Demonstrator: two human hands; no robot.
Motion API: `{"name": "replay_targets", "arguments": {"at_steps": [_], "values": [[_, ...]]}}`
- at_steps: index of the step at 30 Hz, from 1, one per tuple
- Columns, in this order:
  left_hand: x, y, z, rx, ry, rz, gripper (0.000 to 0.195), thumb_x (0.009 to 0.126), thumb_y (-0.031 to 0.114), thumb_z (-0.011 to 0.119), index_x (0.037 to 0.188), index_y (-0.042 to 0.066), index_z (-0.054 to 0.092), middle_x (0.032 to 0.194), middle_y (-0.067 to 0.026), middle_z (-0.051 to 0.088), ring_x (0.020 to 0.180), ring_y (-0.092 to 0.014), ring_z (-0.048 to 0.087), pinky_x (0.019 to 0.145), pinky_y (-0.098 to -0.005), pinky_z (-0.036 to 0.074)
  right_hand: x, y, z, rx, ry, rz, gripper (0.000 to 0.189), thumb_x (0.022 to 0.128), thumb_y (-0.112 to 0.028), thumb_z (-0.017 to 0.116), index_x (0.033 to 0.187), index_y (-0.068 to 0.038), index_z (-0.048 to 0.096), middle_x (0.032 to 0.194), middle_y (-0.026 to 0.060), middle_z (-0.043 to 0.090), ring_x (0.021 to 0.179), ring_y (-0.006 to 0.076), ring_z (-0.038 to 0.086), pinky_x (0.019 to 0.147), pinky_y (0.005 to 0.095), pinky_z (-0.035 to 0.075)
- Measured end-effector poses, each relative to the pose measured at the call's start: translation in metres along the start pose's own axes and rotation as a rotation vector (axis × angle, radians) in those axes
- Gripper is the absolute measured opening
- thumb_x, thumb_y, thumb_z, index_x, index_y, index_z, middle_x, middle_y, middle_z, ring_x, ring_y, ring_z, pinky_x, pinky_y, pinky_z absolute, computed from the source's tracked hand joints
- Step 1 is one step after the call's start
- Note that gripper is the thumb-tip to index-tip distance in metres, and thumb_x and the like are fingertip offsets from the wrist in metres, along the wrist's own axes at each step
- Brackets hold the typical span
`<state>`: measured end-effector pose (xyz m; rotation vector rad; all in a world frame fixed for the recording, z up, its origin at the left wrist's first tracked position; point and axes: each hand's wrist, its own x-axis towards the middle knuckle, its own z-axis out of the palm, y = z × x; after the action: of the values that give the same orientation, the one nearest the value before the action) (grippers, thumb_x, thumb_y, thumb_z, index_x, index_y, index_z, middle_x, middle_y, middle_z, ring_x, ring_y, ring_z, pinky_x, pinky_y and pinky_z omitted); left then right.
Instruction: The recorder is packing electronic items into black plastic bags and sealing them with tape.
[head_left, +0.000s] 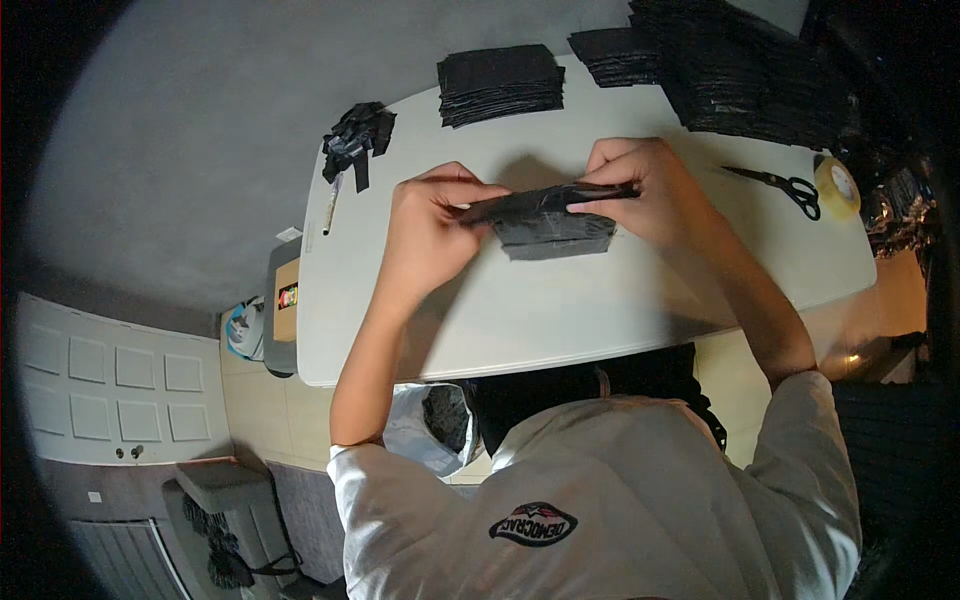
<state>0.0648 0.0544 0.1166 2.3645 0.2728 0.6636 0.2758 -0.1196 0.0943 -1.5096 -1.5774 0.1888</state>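
My left hand (442, 225) pinches one end of a folded black plastic sheet (551, 217), possibly a bag, between thumb and fingers. At the other end, my right hand (630, 180) grips its upper edge, with the thumb along the near side. Between the hands that edge is stretched, while a greyer, shiny flap spreads below it towards me. The sheet is over the middle of a white table (540, 315); whether the flap touches the tabletop I cannot tell. My fingers partly hide both ends.
Stacked black plastic pieces (501, 86) and a larger black pile (742, 75) line the far edge. Crumpled black strips (360, 139) and a slim pen-like stick (332, 204) lie left. Black-handled scissors (784, 187) and a tape roll (838, 186) lie right. A white bag (405, 427) stands below.
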Motion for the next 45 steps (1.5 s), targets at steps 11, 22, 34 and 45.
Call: {"name": "replay_targets", "arguments": {"at_steps": [11,22,34,45], "values": [[0.002,-0.096,0.064,0.156,-0.176,-0.152,0.037,0.080,0.026,0.089,0.072,-0.005,0.071,0.057,-0.0172,0.062,0.052,-0.026,0.059,0.058,-0.0395,0.047,-0.028,0.098,0.031,-0.120,-0.184,0.214,0.038,0.074,-0.025,0.093,0.072,0.001,0.065,0.064,0.0125,0.062,0.056,0.0200,0.057,0.055,0.0384,0.045],[-0.011,-0.126,0.092,-0.025,-0.006,-0.180,0.042,0.076,0.025,0.093,0.065,-0.005,0.067,0.062,-0.0147,0.062,0.055,-0.023,0.056,0.057,-0.0361,0.047,-0.037,0.118,0.043,-0.137,-0.189,0.361,0.038,0.077,-0.022,0.092,0.070,0.000,0.062,0.058,0.0073,0.058,0.052,0.0179,0.053,0.053,0.0389,0.042],[-0.012,-0.133,0.076,-0.113,-0.126,-0.001,0.024,0.076,0.016,0.091,0.081,-0.003,0.077,0.068,-0.0093,0.060,0.063,-0.022,0.053,0.065,-0.0361,0.048,-0.039,0.110,0.032,-0.181,-0.243,0.079,0.044,0.076,-0.020,0.091,0.062,0.003,0.057,0.067,0.0086,0.050,0.060,0.0196,0.052,0.056,0.0389,0.040],[-0.011,-0.096,0.074,-0.061,-0.083,0.086,0.032,0.072,0.014,0.093,0.101,0.006,0.083,0.092,-0.0087,0.071,0.082,-0.020,0.066,0.074,-0.0320,0.055,-0.031,0.091,0.032,-0.042,-0.242,0.152,0.023,0.082,-0.002,0.082,0.103,0.001,0.074,0.099,0.0056,0.068,0.087,0.0179,0.068,0.075,0.0290,0.059]]}}
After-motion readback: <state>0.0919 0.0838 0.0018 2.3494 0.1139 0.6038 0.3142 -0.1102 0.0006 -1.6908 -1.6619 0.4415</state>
